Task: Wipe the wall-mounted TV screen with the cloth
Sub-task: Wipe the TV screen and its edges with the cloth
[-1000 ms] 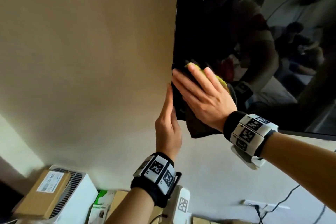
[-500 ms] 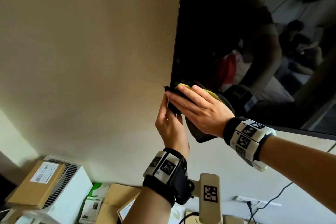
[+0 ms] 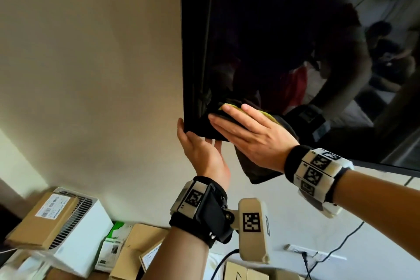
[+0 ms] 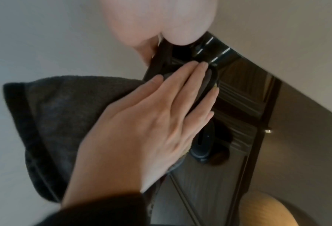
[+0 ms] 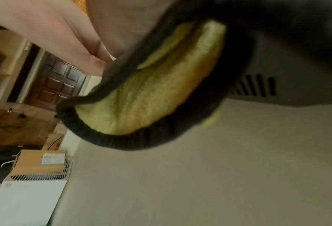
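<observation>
i see my right hand (image 3: 254, 137) lying flat with straight fingers (image 4: 192, 85) close together, pressing the cloth (image 3: 261, 170) against the tv screen (image 3: 284, 41) at its lower left corner. the cloth is dark grey on the outside with a yellow-green inner face (image 5: 151, 94), and its loose end hangs below the tv's bottom edge, past my wrist. my left hand (image 3: 202, 152) is just beside it, palm up under that same corner, fingers straight and relaxed; its thumb touches the tv's left edge and the fingertips reach behind the bottom edge, gripping nothing that i can see. the two hands sit nearly touching, with the tv corner between them. the tv hangs on a beige wall (image 3: 91, 63). below, a cardboard box (image 3: 43, 220) rests on a white appliance (image 3: 81, 241).
</observation>
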{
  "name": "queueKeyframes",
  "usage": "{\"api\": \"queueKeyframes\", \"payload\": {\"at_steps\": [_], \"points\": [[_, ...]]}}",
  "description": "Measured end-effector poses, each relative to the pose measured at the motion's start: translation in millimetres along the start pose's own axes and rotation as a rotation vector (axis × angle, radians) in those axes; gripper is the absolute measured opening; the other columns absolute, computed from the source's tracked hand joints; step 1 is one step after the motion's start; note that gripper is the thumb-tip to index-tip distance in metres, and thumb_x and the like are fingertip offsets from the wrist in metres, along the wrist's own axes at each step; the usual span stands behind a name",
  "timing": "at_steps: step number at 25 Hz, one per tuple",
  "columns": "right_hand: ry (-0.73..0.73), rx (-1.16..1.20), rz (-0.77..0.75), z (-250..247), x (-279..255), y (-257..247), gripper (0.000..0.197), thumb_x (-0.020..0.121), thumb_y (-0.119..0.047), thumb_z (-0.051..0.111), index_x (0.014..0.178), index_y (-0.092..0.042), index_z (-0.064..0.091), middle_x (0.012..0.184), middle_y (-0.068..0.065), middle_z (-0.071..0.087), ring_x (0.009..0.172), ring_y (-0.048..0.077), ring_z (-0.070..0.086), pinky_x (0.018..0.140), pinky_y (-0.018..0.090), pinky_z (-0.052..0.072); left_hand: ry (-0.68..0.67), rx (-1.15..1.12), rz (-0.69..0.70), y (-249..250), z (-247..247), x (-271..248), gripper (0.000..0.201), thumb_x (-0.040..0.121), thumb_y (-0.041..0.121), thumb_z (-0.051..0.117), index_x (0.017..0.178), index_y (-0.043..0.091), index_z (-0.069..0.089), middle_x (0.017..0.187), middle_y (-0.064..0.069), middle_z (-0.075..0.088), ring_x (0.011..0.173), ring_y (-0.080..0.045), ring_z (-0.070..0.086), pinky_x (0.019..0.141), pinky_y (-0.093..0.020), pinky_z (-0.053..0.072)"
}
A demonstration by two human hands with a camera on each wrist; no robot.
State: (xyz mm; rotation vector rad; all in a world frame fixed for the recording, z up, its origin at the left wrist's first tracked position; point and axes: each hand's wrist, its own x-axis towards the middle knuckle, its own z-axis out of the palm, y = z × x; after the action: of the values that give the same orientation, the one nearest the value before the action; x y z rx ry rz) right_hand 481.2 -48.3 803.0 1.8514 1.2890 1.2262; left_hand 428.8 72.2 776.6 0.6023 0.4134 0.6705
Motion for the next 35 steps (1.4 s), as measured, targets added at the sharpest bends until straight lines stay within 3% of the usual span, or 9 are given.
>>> {"api": "queueKeyframes", "payload": {"at_steps": [6, 10, 15, 17, 19, 23, 28, 31, 35], "points": [[0.017, 0.017, 0.059, -7, -76, 43, 0.058, 0.101, -0.017, 0.036, 0.156, -0.008, 0.018, 0.163, 0.004, 0.012, 0.150, 0.030, 0.010, 0.123, 0.045, 0.008, 0.083, 0.120, 0.279, -36, 14, -12, 0.055, 0.108, 0.020, 0.018, 0.152, 0.052, 0.007, 0.164, 0.002, 0.020, 0.140, -0.026, 0.042, 0.076, -0.015, 0.055], [0.000, 0.031, 0.028, 0, -62, 29, 0.059, 0.102, -0.019, 0.030, 0.157, -0.007, 0.011, 0.164, 0.006, 0.007, 0.150, 0.030, 0.004, 0.122, 0.045, 0.005, 0.113, 0.170, 0.323, -52, 28, -26, 0.055, 0.109, 0.022, 0.019, 0.153, 0.051, 0.001, 0.162, 0.003, 0.025, 0.136, -0.020, 0.047, 0.090, -0.030, 0.054], [0.005, 0.062, 0.002, -3, -105, 49, 0.061, 0.099, -0.016, 0.039, 0.156, -0.008, 0.019, 0.163, 0.005, 0.013, 0.150, 0.029, 0.009, 0.123, 0.044, 0.008, 0.134, 0.187, 0.383, -62, 27, -19, 0.055, 0.102, 0.034, 0.020, 0.149, 0.057, 0.002, 0.165, 0.006, 0.014, 0.146, -0.021, 0.032, 0.110, -0.054, 0.041], [0.003, 0.064, -0.025, -2, -85, 40, 0.064, 0.098, -0.015, 0.044, 0.156, -0.007, 0.019, 0.163, 0.005, 0.013, 0.150, 0.029, 0.008, 0.123, 0.044, 0.006, 0.126, 0.155, 0.354, -65, 27, -17, 0.054, 0.106, 0.029, 0.019, 0.151, 0.054, 0.002, 0.163, 0.007, 0.020, 0.138, -0.017, 0.043, 0.104, -0.047, 0.048], [0.009, 0.085, -0.070, 1, -66, 32, 0.065, 0.097, -0.018, 0.045, 0.155, -0.006, 0.019, 0.163, 0.006, 0.013, 0.150, 0.030, 0.007, 0.122, 0.045, 0.005, 0.137, 0.153, 0.343, -63, 30, -21, 0.054, 0.109, 0.025, 0.019, 0.152, 0.051, 0.002, 0.158, 0.009, 0.028, 0.123, -0.007, 0.053, 0.093, -0.032, 0.055], [0.000, 0.057, -0.126, -1, -105, 59, 0.060, 0.099, -0.014, 0.038, 0.155, -0.004, 0.019, 0.163, 0.007, 0.010, 0.150, 0.031, 0.005, 0.122, 0.046, 0.005, 0.122, 0.125, 0.324, -61, 27, -23, 0.054, 0.109, 0.023, 0.017, 0.152, 0.051, 0.001, 0.161, 0.007, 0.024, 0.122, -0.013, 0.053, 0.072, -0.014, 0.055], [0.001, 0.014, -0.074, -4, -97, 51, 0.067, 0.096, -0.022, 0.045, 0.156, -0.007, 0.017, 0.163, 0.006, 0.012, 0.150, 0.029, 0.008, 0.121, 0.045, 0.003, 0.105, 0.143, 0.293, -84, 45, -59, 0.054, 0.109, 0.026, 0.019, 0.151, 0.053, 0.000, 0.153, 0.009, 0.035, 0.123, -0.019, 0.059, 0.076, -0.016, 0.056], [0.002, -0.019, -0.073, -7, -133, 81, 0.068, 0.099, -0.023, 0.043, 0.156, -0.006, 0.011, 0.164, 0.006, 0.007, 0.150, 0.030, 0.006, 0.122, 0.046, 0.006, 0.111, 0.157, 0.268, -106, 61, -83, 0.054, 0.109, 0.028, 0.019, 0.151, 0.053, -0.001, 0.152, 0.012, 0.035, 0.120, -0.016, 0.060, 0.075, -0.016, 0.055], [0.003, -0.069, -0.028, -13, -172, 100, 0.067, 0.100, -0.025, 0.037, 0.157, -0.008, 0.007, 0.164, 0.007, 0.004, 0.150, 0.030, 0.003, 0.122, 0.046, 0.001, 0.071, 0.149, 0.243, -143, 83, -126, 0.054, 0.108, 0.031, 0.020, 0.150, 0.057, -0.003, 0.161, 0.006, 0.028, 0.134, -0.024, 0.050, 0.074, -0.016, 0.055]]}}
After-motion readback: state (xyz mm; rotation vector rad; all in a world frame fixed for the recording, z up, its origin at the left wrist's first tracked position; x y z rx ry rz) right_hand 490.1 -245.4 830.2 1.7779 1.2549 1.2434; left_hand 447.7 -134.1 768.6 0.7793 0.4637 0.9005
